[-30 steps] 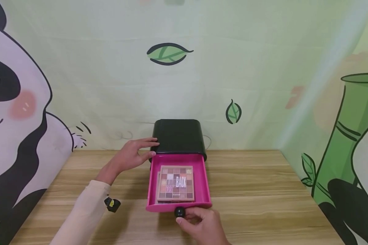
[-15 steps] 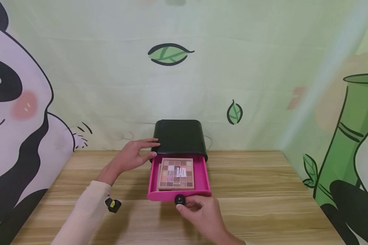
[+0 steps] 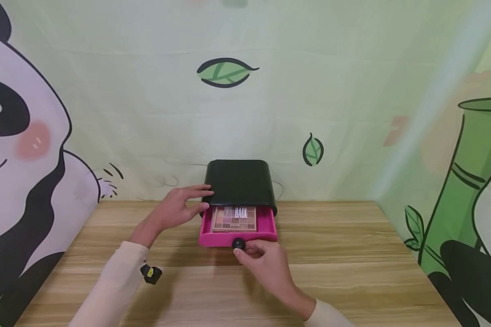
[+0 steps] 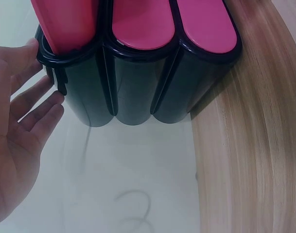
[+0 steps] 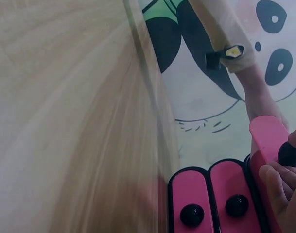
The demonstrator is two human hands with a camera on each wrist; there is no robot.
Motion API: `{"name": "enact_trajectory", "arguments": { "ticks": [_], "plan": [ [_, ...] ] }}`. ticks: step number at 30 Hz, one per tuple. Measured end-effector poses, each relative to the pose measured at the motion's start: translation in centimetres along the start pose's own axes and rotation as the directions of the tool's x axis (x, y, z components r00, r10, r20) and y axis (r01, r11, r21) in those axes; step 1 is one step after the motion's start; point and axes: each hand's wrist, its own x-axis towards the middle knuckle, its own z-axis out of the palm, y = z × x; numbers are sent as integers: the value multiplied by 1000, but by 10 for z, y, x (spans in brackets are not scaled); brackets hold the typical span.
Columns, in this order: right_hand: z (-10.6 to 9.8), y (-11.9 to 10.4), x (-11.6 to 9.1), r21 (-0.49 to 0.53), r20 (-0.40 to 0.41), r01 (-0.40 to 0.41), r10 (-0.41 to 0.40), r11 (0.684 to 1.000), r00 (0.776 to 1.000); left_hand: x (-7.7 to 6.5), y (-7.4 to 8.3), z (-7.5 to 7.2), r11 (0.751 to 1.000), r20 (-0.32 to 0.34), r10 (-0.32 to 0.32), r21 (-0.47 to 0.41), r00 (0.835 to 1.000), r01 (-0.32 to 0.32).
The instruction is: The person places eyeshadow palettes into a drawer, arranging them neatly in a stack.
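Observation:
A black storage cabinet (image 3: 239, 181) with pink drawers stands at the back of the table. Its top drawer (image 3: 266, 222) is partly pulled out, and a makeup palette (image 3: 234, 220) lettered in white lies inside, its far part hidden under the cabinet top. My right hand (image 3: 266, 261) pinches the round black knob (image 3: 238, 244) on that drawer's front. My left hand (image 3: 182, 204) rests against the cabinet's upper left edge, fingers extended; in the left wrist view the fingertips (image 4: 55, 97) touch the black side. Two lower drawers (image 5: 189, 194) with black knobs are closed in the right wrist view.
The cabinet stands on a wood-grain table (image 3: 331, 272), close to a green wall cloth (image 3: 147, 91) printed with pandas, leaves and bamboo. A small black device (image 3: 151, 274) is strapped at the left sleeve.
The right hand has moved forward with the knob, sliding the top drawer and palette farther into the cabinet. The left hand has stayed on the cabinet's edge.

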Motion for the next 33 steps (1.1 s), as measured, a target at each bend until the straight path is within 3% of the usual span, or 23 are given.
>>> {"name": "enact_trajectory", "arguments": {
  "ticks": [16,33],
  "plan": [
    [1,8,36,-40,-8,17,-17,999,1000,1,-3,2,999,-17,50,2,999,-50],
    [7,14,59,-78,-18,-3,2,997,1000,0,-3,1,999,-13,46,0,999,-46]
  ]
}}
